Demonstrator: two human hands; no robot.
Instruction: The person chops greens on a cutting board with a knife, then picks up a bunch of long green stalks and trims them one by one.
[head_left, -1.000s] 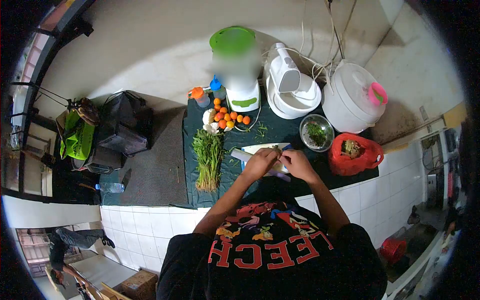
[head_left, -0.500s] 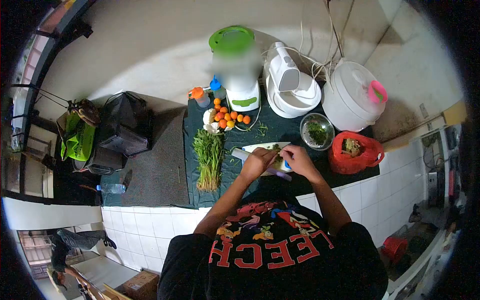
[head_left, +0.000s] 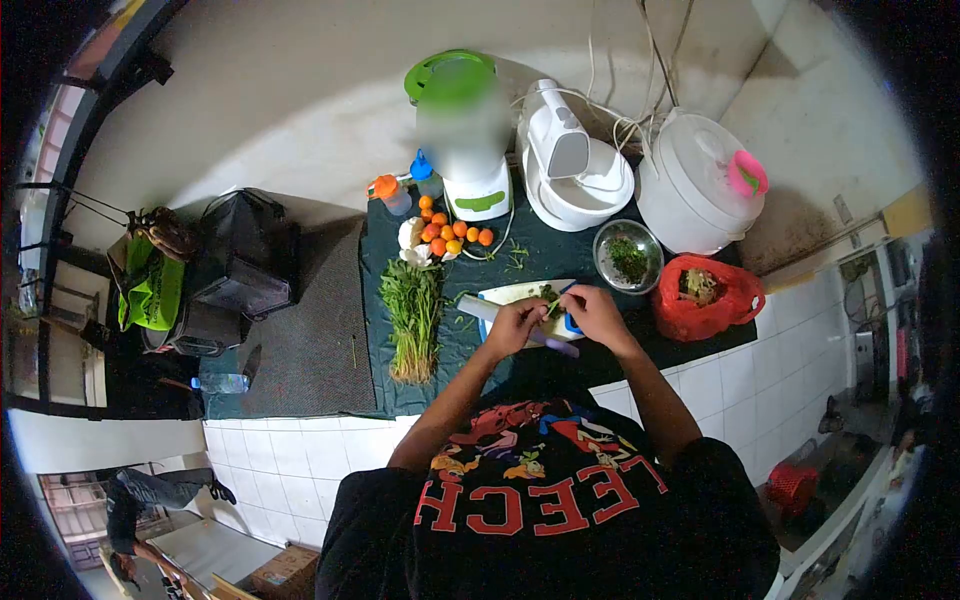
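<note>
My left hand (head_left: pixel 514 326) and my right hand (head_left: pixel 597 318) are close together over a white cutting board (head_left: pixel 513 293) with blue edges. The fingers of both are pinched on small leafy greens (head_left: pixel 550 297). A knife lies across the board under my left hand, its blade (head_left: pixel 480 308) pointing left and its purple handle (head_left: pixel 562 348) toward my body. To the left lies a bunch of leafy greens (head_left: pixel 412 310) with its pale stem ends toward me. Chopped greens (head_left: pixel 628 262) sit in a round bowl (head_left: pixel 655 270) beyond my right hand.
At the right, a red plastic bag (head_left: pixel 690 318) holds vegetable scraps. Behind are a blender (head_left: pixel 477 190), a white stand mixer (head_left: pixel 560 150) and a large white lidded container (head_left: pixel 690 200). Orange fruits (head_left: pixel 440 232) lie by the blender. Another person (head_left: pixel 135 510) is at lower left.
The view has shifted slightly. My hands have drawn a little apart while their fingers stay pinched on the greens. The knife and board stay under them.
</note>
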